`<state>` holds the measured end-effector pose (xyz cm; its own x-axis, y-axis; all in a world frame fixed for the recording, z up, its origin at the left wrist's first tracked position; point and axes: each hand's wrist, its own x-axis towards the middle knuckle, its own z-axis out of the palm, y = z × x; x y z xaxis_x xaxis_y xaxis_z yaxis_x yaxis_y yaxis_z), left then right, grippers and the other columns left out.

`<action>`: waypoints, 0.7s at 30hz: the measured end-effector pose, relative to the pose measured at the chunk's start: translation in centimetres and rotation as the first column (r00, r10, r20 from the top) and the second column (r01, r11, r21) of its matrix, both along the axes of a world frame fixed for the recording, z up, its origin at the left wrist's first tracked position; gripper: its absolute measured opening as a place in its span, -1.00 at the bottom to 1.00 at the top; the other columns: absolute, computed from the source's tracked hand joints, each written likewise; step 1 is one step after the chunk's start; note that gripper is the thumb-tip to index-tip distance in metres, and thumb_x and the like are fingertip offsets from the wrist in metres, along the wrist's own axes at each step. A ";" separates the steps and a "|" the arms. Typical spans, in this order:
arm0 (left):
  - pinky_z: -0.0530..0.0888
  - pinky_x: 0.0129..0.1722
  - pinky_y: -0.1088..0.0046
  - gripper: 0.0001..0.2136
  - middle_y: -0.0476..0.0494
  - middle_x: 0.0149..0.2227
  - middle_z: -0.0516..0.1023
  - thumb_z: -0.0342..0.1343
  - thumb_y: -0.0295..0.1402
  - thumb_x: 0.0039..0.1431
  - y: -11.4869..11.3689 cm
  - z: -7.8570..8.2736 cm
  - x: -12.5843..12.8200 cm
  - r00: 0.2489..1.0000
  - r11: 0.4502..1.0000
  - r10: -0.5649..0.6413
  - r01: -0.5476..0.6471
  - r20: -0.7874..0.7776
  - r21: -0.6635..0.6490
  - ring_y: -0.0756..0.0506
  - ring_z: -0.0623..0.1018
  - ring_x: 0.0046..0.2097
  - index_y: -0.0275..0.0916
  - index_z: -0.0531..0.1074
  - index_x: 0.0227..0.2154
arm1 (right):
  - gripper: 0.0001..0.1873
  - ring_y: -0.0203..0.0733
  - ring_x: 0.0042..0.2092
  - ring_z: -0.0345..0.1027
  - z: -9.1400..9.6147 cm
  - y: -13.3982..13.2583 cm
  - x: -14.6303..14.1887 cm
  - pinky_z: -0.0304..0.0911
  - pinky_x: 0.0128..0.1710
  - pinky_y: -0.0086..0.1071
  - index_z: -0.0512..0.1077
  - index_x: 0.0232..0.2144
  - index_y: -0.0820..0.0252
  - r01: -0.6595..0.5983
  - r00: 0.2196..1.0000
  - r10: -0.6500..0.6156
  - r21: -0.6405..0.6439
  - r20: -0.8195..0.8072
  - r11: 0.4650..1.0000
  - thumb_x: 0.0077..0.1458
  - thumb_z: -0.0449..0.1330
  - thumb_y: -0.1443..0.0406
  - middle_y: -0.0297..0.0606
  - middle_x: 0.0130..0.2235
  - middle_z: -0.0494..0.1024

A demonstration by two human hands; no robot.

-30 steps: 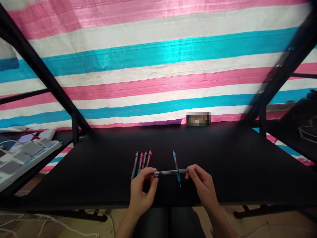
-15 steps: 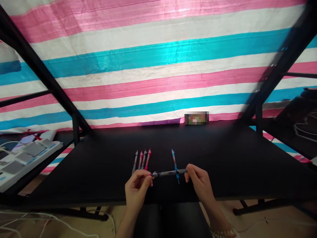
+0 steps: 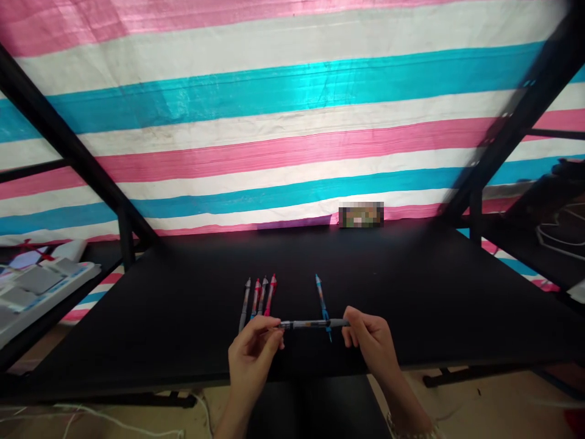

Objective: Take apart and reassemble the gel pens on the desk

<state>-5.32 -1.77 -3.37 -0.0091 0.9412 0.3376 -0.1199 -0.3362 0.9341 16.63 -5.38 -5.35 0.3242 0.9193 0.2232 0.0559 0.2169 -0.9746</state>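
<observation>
A grey pen with a clear barrel [image 3: 308, 324] is stretched level between my hands, above the front part of the black table. My left hand [image 3: 253, 349] pinches one end between thumb and fingertips. At the grey grip end, my right hand [image 3: 369, 334] has its thumb and fingers closed round the pen. Behind it lies a blue pen [image 3: 321, 297], partly covered by the held one. Several pens lie side by side beyond my left hand, among them a grey pen [image 3: 245, 303] and a red pen [image 3: 271, 296]; my fingers hide some of their lower ends.
The black table [image 3: 183, 317] stands before a striped tarp [image 3: 274, 140], between slanted black frame posts. A blurred-out packet [image 3: 361, 215] sits at its back edge. On the left is a white power strip [image 3: 46, 286] with plugs; white cables [image 3: 114, 419] run across the floor.
The grey pen has turned about its length: the clip seen earlier along its barrel no longer shows. Both hands keep hold of it. The view has shifted slightly.
</observation>
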 end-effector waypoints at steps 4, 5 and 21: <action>0.53 -0.43 0.56 -0.97 -0.04 -0.39 0.60 0.35 -0.39 0.24 0.6 -0.4 -0.5 0.997 0.994 -0.069 0.071 -0.026 0.081 0.03 0.56 -0.48 -0.18 0.67 -0.32 | -0.30 -0.29 -0.54 0.15 0.3 -0.2 0.2 0.06 -0.49 -0.36 0.21 -0.71 0.13 -0.031 0.999 0.031 0.001 0.015 1.000 0.38 0.12 -0.08 -0.36 -0.62 0.30; 0.53 -0.44 0.56 -0.97 -0.05 -0.37 0.60 0.36 -0.38 0.24 0.7 -0.6 -0.6 0.998 0.994 -0.067 0.069 -0.020 0.088 0.04 0.56 -0.49 -0.18 0.67 -0.32 | -0.34 -0.29 -0.53 0.15 0.4 -0.2 0.2 0.07 -0.48 -0.36 0.24 -0.68 0.13 -0.039 0.999 0.039 0.004 0.020 0.999 0.39 0.13 -0.05 -0.36 -0.60 0.31; 0.57 -0.43 0.49 -0.88 -0.05 -0.36 0.56 0.39 -0.30 0.23 0.6 -0.3 -0.6 0.997 0.997 -0.074 0.073 0.035 0.025 0.02 0.56 -0.50 -0.23 0.63 -0.37 | -0.48 -0.22 -0.43 0.22 0.8 -0.5 0.4 0.14 -0.37 -0.34 0.35 -0.55 0.12 -0.075 0.996 0.074 0.027 0.041 0.997 0.46 0.03 0.07 -0.34 -0.50 0.38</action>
<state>-5.95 -1.19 -3.64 0.0467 0.9314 0.3610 -0.1787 -0.3478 0.9204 17.05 -5.83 -4.52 0.2451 0.9338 0.2608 0.0773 0.2493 -0.9653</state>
